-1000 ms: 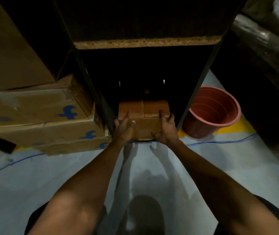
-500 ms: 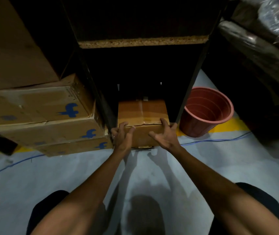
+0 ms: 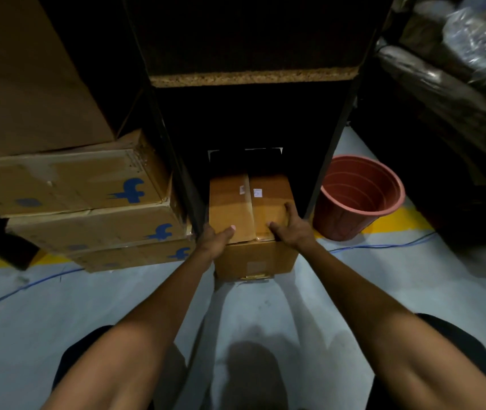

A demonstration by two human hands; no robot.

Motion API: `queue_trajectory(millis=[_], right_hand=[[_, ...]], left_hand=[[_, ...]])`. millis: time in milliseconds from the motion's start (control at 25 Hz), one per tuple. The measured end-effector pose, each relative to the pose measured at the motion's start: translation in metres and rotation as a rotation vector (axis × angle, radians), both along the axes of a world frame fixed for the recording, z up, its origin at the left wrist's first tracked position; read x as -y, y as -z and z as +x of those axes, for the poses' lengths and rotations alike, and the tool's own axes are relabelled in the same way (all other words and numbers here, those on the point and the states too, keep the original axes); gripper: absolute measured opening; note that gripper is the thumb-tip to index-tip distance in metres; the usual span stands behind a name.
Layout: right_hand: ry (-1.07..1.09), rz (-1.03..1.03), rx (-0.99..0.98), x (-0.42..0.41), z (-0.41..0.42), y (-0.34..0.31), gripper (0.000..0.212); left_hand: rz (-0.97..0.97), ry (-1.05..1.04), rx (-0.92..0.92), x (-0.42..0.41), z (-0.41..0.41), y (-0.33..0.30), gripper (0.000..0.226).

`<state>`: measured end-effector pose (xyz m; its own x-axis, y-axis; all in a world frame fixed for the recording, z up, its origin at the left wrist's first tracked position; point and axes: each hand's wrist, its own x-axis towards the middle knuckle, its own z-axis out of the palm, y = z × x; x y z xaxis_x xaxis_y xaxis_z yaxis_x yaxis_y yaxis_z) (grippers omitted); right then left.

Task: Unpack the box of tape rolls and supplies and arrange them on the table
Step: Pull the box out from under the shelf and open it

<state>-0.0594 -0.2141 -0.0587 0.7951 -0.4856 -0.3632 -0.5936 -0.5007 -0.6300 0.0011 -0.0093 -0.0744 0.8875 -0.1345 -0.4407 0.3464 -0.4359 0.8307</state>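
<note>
A pale grey floor (image 3: 58, 335) fills the lower half of the view, crossed by a thin blue cable (image 3: 383, 247) and edged farther back by a yellow painted stripe (image 3: 395, 221). Above it stands a dark shelving unit (image 3: 253, 78) with a raw chipboard edge along its shelf and a deep, unlit bay beneath. To the left of the unit, a large plain carton (image 3: 29, 78) sits on top of a stack of three flat cartons (image 3: 88, 208) printed with a blue logo. To the right, dark wrapped bundles (image 3: 448, 108) lie under crumpled clear plastic. A reddish plastic bucket (image 3: 357, 196) stands on the floor just beside the unit's right upright. The cardboard box (image 3: 253, 258) sits on the floor in the mouth of the lower bay, its near end out past the uprights and its far end in shadow; its top flaps are closed, meeting along a centre seam, with two small labels near that seam. The left hand (image 3: 213, 239) grips the box's near left corner, thumb laid on the top flap and the fingers wrapped down the left side, mostly hidden. The right hand (image 3: 290, 229) rests on the right flap, its fingers spread apart and lightly curved, the thumb pointing toward the seam.
</note>
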Motion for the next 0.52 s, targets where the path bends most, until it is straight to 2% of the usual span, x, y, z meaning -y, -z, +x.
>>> queue_trajectory(millis=[160, 280, 440, 520], right_hand=[[0.005, -0.049, -0.036, -0.006, -0.010, 0.008, 0.087], [-0.005, -0.074, -0.073, -0.012, -0.032, 0.003, 0.087], [-0.062, -0.001, -0.248, -0.008, -0.082, -0.003, 0.083], [-0.130, -0.003, -0.339, -0.004, -0.090, -0.002, 0.083]], left_hand=[[0.050, 0.000, 0.048, -0.001, -0.014, 0.011, 0.074], [0.092, 0.049, -0.016, -0.013, -0.028, 0.011, 0.076], [0.330, 0.242, -0.071, -0.044, -0.065, 0.009, 0.101], [0.359, 0.270, -0.105, -0.044, -0.074, 0.011, 0.115]])
